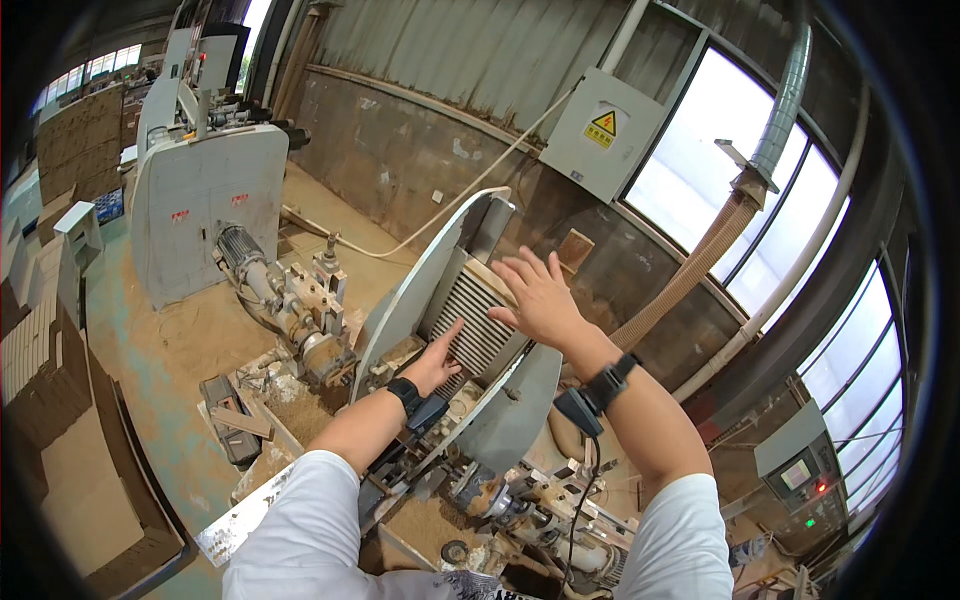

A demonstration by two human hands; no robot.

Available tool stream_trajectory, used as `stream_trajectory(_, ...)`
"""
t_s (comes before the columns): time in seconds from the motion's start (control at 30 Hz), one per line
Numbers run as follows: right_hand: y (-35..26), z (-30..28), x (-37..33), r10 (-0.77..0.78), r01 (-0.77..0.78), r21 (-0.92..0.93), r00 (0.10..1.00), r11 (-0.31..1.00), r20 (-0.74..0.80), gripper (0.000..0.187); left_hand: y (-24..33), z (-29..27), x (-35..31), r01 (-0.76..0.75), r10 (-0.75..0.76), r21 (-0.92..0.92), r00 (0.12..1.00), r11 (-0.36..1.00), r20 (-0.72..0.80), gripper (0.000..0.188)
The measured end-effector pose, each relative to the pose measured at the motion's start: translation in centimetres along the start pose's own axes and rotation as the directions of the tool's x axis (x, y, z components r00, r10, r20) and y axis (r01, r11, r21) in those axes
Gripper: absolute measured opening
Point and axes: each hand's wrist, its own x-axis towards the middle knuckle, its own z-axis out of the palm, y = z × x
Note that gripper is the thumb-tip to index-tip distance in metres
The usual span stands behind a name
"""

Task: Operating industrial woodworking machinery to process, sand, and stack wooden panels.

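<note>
Between two tall grey side plates of a machine [412, 285] sits a stack of thin, pale boards [480, 318], edges showing as stripes. My left hand [436, 364] is at the near left side of the stack, fingers stretched out and thumb up. Whether its fingertips touch the boards I cannot tell. Above the stack's right end, my right hand [545, 302] is raised with fingers spread and nothing in it. Dark bands circle both wrists. A dark device with a black cable [580, 412] is by my right wrist.
Motors and drill-like units [310, 320] stand left of the plates, with more [540, 530] at lower right. Brown boards [45, 350] are stacked at far left. A ribbed hose [690, 262], grey electrical box [604, 135] and control panel [797, 474] are on the right. Sawdust covers the floor.
</note>
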Motion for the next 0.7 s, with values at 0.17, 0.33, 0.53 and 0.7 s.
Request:
stream_trajectory(0.17,-2.1,0.4,-2.8,-0.003,-0.025,0.466,0.998,0.885,0.061,0.026,0.4,-2.4,0.7,0.145,-0.125,0.597,0.989,0.789,-0.074,0.052)
stream_trajectory(0.33,-2.8,1.4,-3.3,0.139,-0.101,0.458,0.989,0.883,-0.049,0.016,-1.0,-5.2,-0.6,0.297,-0.228,0.681,0.954,0.669,-0.193,0.047)
stream_trajectory(0.53,-2.9,1.6,-3.1,0.142,-0.113,0.475,0.99,0.873,-0.025,0.015,-6.8,-11.1,-0.4,0.384,-0.184,0.507,0.898,0.772,-0.4,0.023)
stream_trajectory(0.7,-3.1,1.3,-2.8,0.127,-0.104,0.447,0.992,0.888,-0.023,0.015,-9.4,-13.6,2.7,0.414,-0.213,0.224,0.776,0.882,-0.594,0.017)
